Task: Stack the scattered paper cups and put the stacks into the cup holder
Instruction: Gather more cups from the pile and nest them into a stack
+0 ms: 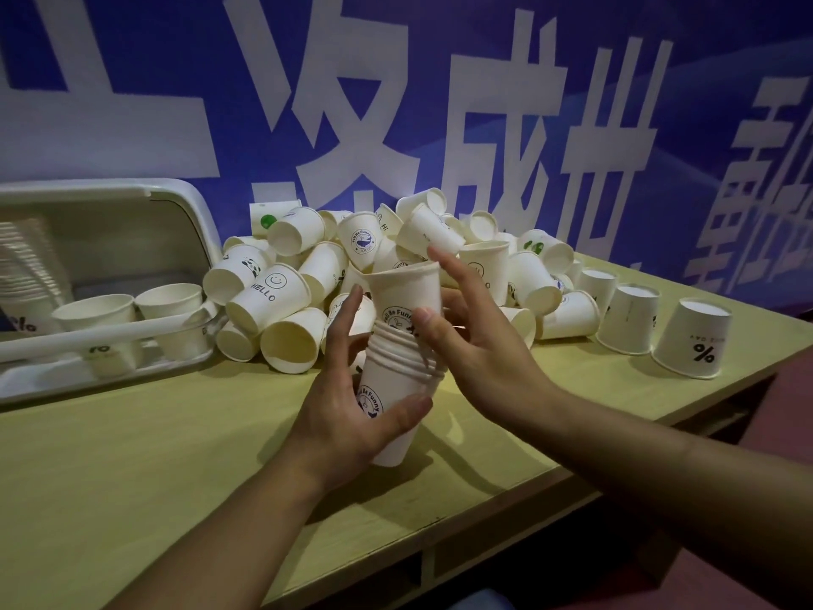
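A stack of several white paper cups (396, 372) stands tilted above the table's middle. My left hand (352, 402) grips its lower part, thumb across the front and fingers behind. The top cup (407, 286) sticks out high from the stack. My right hand (462, 341) holds that top cup from the right, with the thumb on its front and the fingers stretched up along its far side. Behind them lies a big heap of loose paper cups (316, 266). The white cup holder (132, 239) lies open at the left, with stacks and two upright cups (132, 310) in it.
Three cups (690, 341) stand upside down in a row on the right of the yellow-green table (176, 455). A blue banner with large white characters (484, 125) fills the background. The table's front edge runs diagonally at the lower right.
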Tool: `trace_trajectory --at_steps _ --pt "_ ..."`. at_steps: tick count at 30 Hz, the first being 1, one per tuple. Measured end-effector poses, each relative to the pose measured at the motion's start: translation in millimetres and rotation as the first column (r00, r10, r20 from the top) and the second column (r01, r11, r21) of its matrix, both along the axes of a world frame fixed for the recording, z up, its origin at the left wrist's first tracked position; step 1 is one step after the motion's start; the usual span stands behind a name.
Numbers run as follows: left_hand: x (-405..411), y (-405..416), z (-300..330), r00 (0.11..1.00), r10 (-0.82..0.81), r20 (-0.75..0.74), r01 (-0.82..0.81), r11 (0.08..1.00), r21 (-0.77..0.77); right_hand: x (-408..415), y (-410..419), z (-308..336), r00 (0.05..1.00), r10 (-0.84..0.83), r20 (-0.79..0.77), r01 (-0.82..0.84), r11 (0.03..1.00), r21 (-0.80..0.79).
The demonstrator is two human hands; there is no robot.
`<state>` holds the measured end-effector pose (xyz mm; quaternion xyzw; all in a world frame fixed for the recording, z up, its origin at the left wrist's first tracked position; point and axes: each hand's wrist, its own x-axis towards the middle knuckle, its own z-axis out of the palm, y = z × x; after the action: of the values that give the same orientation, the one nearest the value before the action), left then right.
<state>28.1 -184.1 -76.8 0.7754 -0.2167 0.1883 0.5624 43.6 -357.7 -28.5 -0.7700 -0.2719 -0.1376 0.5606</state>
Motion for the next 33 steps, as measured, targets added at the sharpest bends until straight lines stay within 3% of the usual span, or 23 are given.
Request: trace_trajectory --at_steps 10,13,15,17,24,33 --pt "5 5 2 0.994 0.091 0.058 -0.083 0.988 -0.127 19 -24 -11 0.981 -0.105 0.161 0.152 0.937 -0.316" --pt "7 8 1 0.987 0.144 0.071 -0.130 0.977 -0.170 35 -38 -13 0.959 -0.142 0.244 0.263 0.761 -0.593" --pt "7 11 1 0.986 0.158 0.057 -0.146 0.973 -0.178 46 -47 -15 0.968 -0.075 0.241 0.240 0.564 -0.790" --pt "7 12 1 0.986 0.164 0.034 -0.156 0.971 -0.180 54 -53 -17 0.978 -0.022 0.207 0.195 0.441 -0.876" --pt "8 11 1 0.984 0.177 0.028 -0.170 0.971 -0.168 80 -53 -19 0.901 0.121 0.416 0.356 0.342 -0.870" --pt "11 13 -1 0.982 0.183 0.043 -0.175 0.972 -0.156 109 -36 -16 0.924 0.152 0.350 0.289 0.322 -0.902"
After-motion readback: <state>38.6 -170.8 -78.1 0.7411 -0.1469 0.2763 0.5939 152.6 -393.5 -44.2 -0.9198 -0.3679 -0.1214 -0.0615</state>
